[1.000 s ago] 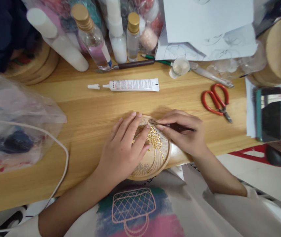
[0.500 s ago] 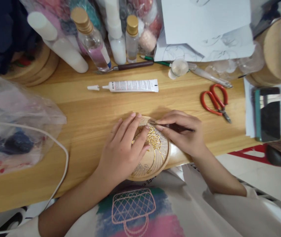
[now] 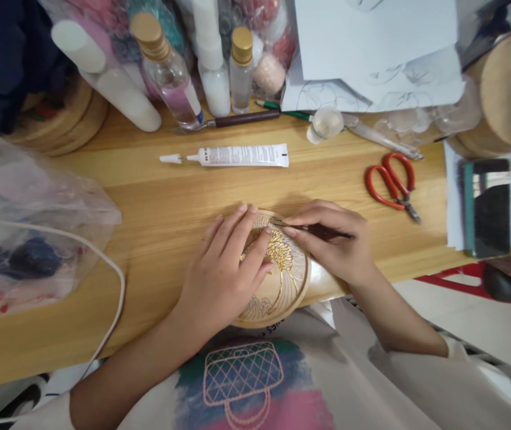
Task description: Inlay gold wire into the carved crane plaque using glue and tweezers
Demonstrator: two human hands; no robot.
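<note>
A round wooden disc (image 3: pixel 297 280) with fine drawn lines and raised gold wire lies at the table's front edge. My left hand (image 3: pixel 226 269) rests on its left side, palm down with fingers spread, covering part of the pattern. From the right, my right hand (image 3: pixel 333 239) pinches dark tweezers (image 3: pixel 302 227), whose tips touch or nearly touch the disc's upper part near my left index finger. Whether anything sits between the tips is too small to tell.
Beyond the disc lies a white tube (image 3: pixel 244 156) beside its cap (image 3: pixel 170 159). Red-handled pliers (image 3: pixel 392 185) lie at right, near a phone (image 3: pixel 488 209). Bottles (image 3: pixel 172 83) and papers (image 3: pixel 376 54) line the back; a plastic bag (image 3: pixel 35 227) and white cable (image 3: pixel 118 298) are at left.
</note>
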